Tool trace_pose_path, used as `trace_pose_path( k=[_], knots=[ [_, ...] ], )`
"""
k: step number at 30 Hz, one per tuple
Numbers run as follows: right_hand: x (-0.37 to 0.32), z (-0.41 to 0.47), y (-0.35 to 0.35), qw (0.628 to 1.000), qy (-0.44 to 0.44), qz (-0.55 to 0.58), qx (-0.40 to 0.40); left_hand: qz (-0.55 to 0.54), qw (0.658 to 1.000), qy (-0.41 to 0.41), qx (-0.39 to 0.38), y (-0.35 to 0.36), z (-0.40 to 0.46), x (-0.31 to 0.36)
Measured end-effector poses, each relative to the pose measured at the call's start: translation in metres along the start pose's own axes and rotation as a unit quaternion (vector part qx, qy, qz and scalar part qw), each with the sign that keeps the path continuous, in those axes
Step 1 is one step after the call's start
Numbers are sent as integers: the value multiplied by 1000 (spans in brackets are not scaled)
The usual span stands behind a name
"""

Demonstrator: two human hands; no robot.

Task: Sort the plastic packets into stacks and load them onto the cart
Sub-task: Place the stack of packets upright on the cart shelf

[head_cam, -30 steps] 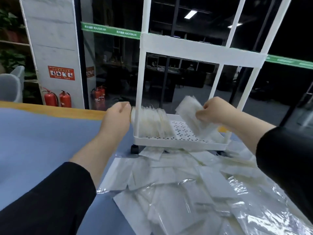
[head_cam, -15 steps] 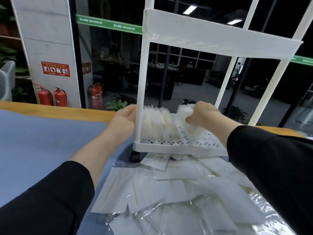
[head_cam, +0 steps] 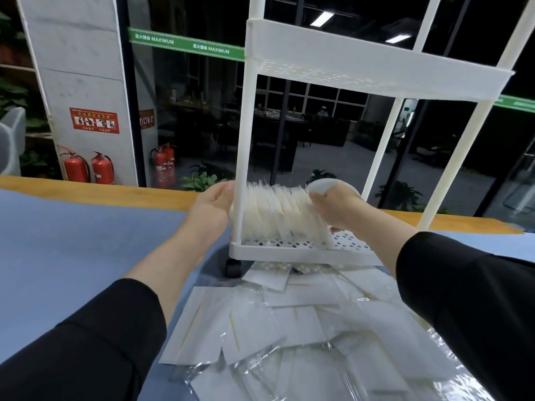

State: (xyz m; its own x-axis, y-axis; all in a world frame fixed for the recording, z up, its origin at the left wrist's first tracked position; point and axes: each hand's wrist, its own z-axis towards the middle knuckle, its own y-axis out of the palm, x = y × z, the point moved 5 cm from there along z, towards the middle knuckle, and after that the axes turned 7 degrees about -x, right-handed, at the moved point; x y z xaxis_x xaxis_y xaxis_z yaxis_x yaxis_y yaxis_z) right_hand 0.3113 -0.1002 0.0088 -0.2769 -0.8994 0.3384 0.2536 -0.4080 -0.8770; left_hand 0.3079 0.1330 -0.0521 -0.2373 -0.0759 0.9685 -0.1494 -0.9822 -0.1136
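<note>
**Both hands squeeze the upright row of packets on the cart's lower shelf**

Your left hand [head_cam: 212, 205] sits at about 10 o'clock from the picture's middle, palm turned inward, fingers straight and pressed flat against the left end of the row of plastic packets [head_cam: 279, 215]. The cart's front-left post [head_cam: 245, 157] crosses in front of your fingertips, so part of that contact is hidden.

Your right hand [head_cam: 337, 208] is at about 2 o'clock from the middle, fingers curled over the right end of the row, gripping the outermost packets, whose rounded top edge shows above your knuckles.

The packets stand on edge, packed side by side, on the perforated lower shelf [head_cam: 344, 246] of the white cart [head_cam: 376, 79], filling its left and middle part. The cart stands on the blue table [head_cam: 86, 241]; one black caster [head_cam: 233, 267] shows under its front-left corner.

At 6 o'clock, in front of the cart and touching its base, a loose heap of packets [head_cam: 289, 328] lies flat and overlapping on the table, some under crinkled clear film [head_cam: 434, 366] at 5 o'clock.
</note>
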Motion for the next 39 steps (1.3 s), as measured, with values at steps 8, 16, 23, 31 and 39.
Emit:
trace_pose_path(
  k=[8, 16, 23, 31, 39],
  knots=[
    [18, -3, 31, 892, 9, 426, -154, -58, 998, -2, 21, -1, -1, 3],
    [34, -36, -10, 913, -41, 400, -61, -38, 998, 6, 51, -7, 1, 3],
    [72, -139, -63, 903, -90, 421, -3, -46, 959, 1, 279, -26, -62, 39],
    [81, -241, -32, 905, -188, 350, -150, -55, 977, -32, 202, 31, -183, 80],
    [96, -253, -6, 891, -175, 374, -188, 355, 926, -12, -129, 104, -244, 60]
  ],
)
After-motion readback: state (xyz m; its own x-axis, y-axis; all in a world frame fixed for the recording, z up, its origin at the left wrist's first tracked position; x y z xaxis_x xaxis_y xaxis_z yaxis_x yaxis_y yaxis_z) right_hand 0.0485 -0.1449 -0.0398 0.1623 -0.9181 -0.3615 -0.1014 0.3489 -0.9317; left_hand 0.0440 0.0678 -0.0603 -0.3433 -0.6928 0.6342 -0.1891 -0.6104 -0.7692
